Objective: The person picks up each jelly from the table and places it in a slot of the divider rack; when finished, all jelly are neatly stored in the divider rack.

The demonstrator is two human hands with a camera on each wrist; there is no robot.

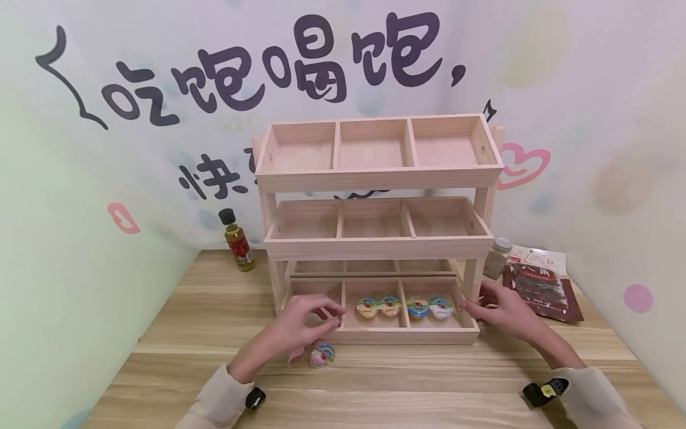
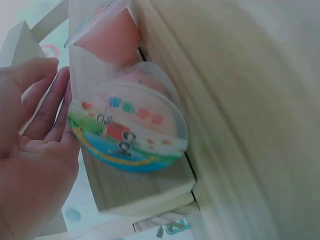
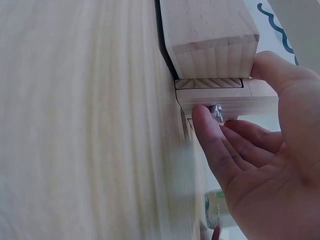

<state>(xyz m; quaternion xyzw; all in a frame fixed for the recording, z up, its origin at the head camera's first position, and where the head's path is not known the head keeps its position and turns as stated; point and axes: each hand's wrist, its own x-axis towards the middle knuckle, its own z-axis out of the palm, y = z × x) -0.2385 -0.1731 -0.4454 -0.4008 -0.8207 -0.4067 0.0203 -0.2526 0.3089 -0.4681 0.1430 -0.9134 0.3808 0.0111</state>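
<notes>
A three-tier wooden rack [image 1: 375, 338] stands on the table, each tier split into compartments. Over the left compartment of the bottom tier is my left hand [image 1: 302, 322], its fingertips near the divider and nothing visible between thumb and fingers. Just below it, in front of the tray, lies a jelly cup [image 1: 322, 355] with a printed lid; a second, pink jelly cup [image 2: 112, 37] is beside it, mostly hidden by the hand in the head view. My right hand [image 1: 501, 307] grips the rack's lower right end, thumb on the tray, fingers around the post by a bolt [image 3: 216, 113].
Two yellowish jelly cups [image 1: 367, 308] sit in the bottom middle compartment, two more [image 1: 418, 307] in the right one. An oil bottle [image 1: 239, 244] stands left of the rack. To its right are a lidded jar [image 1: 497, 259] and a dark red packet [image 1: 541, 291].
</notes>
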